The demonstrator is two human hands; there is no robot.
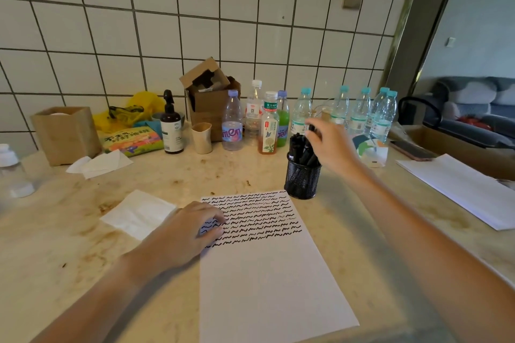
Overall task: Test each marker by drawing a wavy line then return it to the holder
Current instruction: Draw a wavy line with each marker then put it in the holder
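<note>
The right hand [331,145] is hovering over the mesh holder [302,179], its grip pinching a black marker [311,128] above the others standing inside. The left hand [192,227] is lying flat, fingers relaxed, pressing the paper [264,273] onto the worktop [83,245].

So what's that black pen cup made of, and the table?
The pen cup looks like black metal mesh: tiny holes let the markers show through. The table seems to be polished stone, maybe marble: it is glossy beige with brownish mottling or stains.

A home kitchen: tiled wall [195,22], stained counter [69,231], sofa [473,103] in the next room.
</note>
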